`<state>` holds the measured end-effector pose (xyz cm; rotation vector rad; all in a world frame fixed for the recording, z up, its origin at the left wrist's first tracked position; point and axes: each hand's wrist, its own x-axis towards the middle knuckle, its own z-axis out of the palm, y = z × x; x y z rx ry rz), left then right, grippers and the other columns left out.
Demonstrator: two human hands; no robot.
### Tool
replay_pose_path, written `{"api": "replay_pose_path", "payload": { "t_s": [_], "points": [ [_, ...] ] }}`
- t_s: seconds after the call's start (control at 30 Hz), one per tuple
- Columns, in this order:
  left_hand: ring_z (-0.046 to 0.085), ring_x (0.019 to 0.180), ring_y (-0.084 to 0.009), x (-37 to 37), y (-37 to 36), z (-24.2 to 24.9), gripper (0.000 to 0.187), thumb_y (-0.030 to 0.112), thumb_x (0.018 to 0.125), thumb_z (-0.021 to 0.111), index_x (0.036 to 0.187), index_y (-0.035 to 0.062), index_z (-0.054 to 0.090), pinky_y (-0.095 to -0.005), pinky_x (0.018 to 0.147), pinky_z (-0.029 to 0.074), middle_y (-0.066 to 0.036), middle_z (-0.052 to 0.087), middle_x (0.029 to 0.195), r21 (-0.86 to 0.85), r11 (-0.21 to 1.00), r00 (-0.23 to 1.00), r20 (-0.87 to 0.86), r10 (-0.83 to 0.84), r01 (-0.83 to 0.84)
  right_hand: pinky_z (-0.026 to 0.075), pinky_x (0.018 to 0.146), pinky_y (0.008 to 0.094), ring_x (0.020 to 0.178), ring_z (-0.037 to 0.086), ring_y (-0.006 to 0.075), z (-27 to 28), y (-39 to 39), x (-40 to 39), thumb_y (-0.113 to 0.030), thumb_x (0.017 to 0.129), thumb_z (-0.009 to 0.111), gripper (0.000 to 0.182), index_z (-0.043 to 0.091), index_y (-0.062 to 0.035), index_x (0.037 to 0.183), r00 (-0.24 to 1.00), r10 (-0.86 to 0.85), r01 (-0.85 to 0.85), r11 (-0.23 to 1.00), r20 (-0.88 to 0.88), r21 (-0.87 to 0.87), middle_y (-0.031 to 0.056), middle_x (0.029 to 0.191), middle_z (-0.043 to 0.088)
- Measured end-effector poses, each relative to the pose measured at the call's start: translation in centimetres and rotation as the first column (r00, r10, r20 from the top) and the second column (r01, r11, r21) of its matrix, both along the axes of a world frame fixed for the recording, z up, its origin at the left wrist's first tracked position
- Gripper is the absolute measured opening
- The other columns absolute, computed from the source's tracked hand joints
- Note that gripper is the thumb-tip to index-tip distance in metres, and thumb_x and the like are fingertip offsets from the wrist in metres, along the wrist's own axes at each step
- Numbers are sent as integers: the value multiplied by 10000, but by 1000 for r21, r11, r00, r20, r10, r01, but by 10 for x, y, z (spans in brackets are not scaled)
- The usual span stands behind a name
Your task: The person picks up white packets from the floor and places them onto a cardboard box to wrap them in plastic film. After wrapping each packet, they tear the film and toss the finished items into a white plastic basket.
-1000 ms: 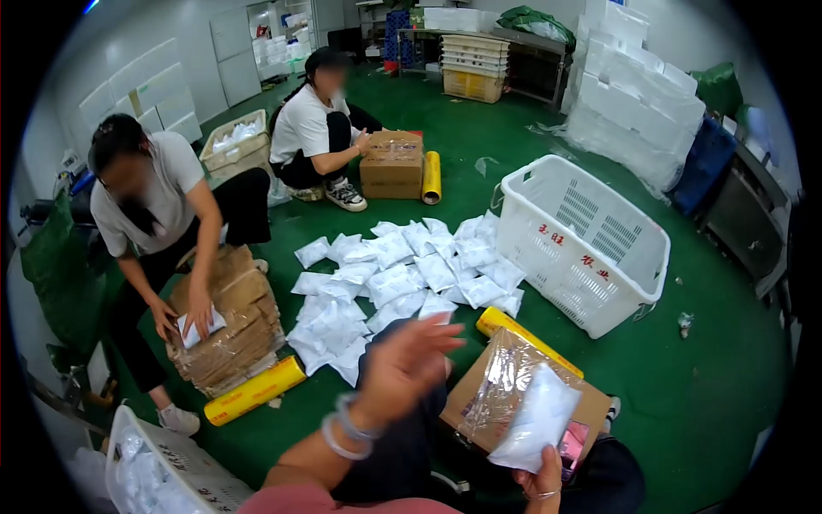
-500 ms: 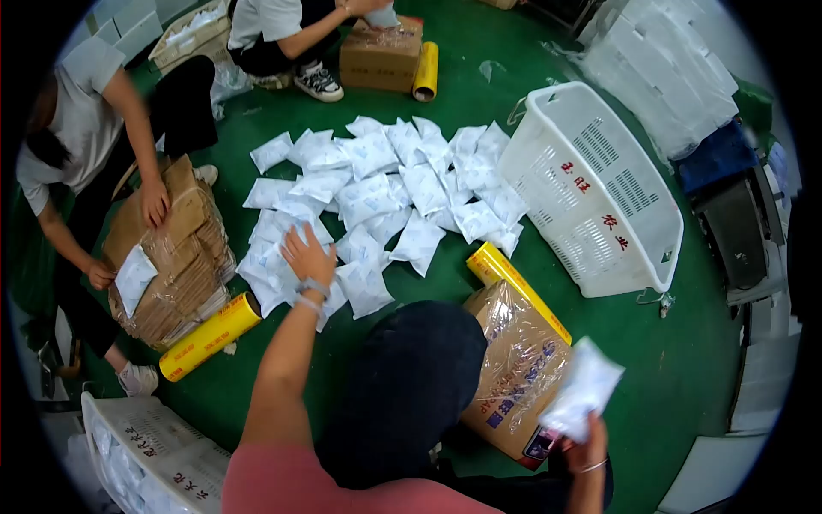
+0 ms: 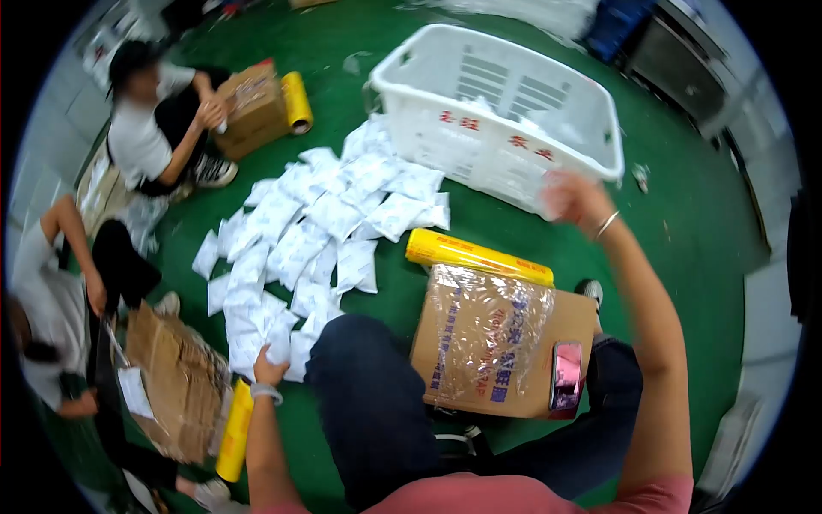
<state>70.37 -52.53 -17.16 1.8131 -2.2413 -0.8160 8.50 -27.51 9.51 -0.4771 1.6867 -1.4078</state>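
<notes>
Many white pillow-shaped packets (image 3: 330,214) lie in a loose pile on the green floor. At the pile's near end, my left hand (image 3: 270,367) grips the edge of one white packet (image 3: 280,338), its fingers partly hidden. My right hand (image 3: 580,204) is raised by the near wall of the white plastic basket (image 3: 497,158). Motion smears its fingers, so their closing and anything in them do not show. Inside the basket, whitish packets (image 3: 552,127) are partly visible.
Before my knees stands a film-wrapped cardboard box (image 3: 488,343) with a phone (image 3: 566,375) on top. A yellow film roll (image 3: 479,255) lies behind it, another yellow roll (image 3: 234,433) at left. Two co-workers (image 3: 145,128) sit at left beside cardboard boxes (image 3: 175,377).
My right hand has swung from beside the box up to the basket; the packet it held is no longer clearly visible there. My left hand has closed on a packet. The view has turned.
</notes>
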Motion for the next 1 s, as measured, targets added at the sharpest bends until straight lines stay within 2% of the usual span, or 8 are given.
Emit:
{"api": "replay_pose_path", "payload": {
  "t_s": [0.03, 0.13, 0.37, 0.53, 0.6, 0.67, 0.8, 1.0],
  "points": [
    [569, 976, -287, -5, -10, 12, 681, 204, 515, 775, 1117, 10, 526, -354, 854, 446, -170, 601, 1029, 87, 992, 996, 4, 87, -87, 519, 635, 340, 714, 639, 217, -12, 21, 24, -244, 837, 561, 406, 440, -66, 1181, 942, 321, -306, 942, -98, 141, 98, 896, 624],
    [561, 895, -198, -18, -28, 69, 505, 12, 614, 672, 1097, -35, 533, -324, 812, 443, -81, 591, 1003, 331, 941, 775, -577, 257, -66, 497, 660, 347, 701, 637, 235, -63, 113, 91, -349, 763, 650, 553, 453, -21, 1162, 486, 723, -347, 676, -492, 650, 130, 811, 647],
    [534, 1048, -206, -181, -66, 300, 499, 188, 804, 599, 1230, 1, 419, -332, 897, 433, -112, 530, 1157, 281, 861, 638, -768, -63, 424, 476, 755, 395, 818, 613, 329, -135, 221, 202, -449, 778, 566, 434, 626, -50, 936, 671, 714, -263, 483, -201, 835, 194, 849, 634],
    [523, 1055, -196, -323, 0, 246, 407, 241, 855, 569, 1182, 13, 484, -331, 925, 416, -79, 540, 1152, 415, 518, 482, -876, 7, 747, 480, 765, 392, 870, 614, 315, -124, 199, 237, -365, 792, 571, 367, 637, -45, 960, 808, 476, 41, 543, -348, 839, 185, 851, 639],
    [539, 1023, -185, -361, 90, 203, 389, 244, 856, 570, 1164, 16, 506, -321, 883, 433, -66, 567, 1105, 470, 429, 529, -848, -22, 771, 495, 697, 370, 764, 631, 304, -160, 203, 236, -334, 781, 595, 357, 651, 17, 814, 762, 349, 232, 639, -545, 733, 173, 815, 645],
    [572, 991, -215, -374, 156, 156, 416, 230, 847, 579, 1187, 13, 478, -350, 865, 466, -95, 582, 1092, 664, 126, 634, -744, 213, 737, 517, 622, 326, 709, 647, 230, -178, 223, 218, -223, 793, 581, 269, 633, 37, 835, 901, 337, -18, 659, -273, 752, 150, 822, 652],
    [542, 1061, -246, -351, 210, 81, 441, 234, 850, 576, 1215, 20, 453, -378, 892, 459, -113, 557, 1145, 725, 163, 664, -682, 306, 670, 483, 573, 196, 660, 598, 99, -145, 279, 203, -134, 808, 541, 152, 604, 3, 787, 877, -314, 227, 938, 364, 263, 66, 757, 623],
    [581, 458, -209, -340, 211, 97, 587, 520, 765, 604, 920, -43, 545, -301, 412, 491, -124, 600, 650, 694, 476, 840, -412, -353, 541, 407, 727, 237, 773, 505, 119, -120, 187, 184, -156, 752, 596, 108, 573, -60, 708, 997, 2, -25, 955, -76, -296, 40, 867, 513]
  ]
}}
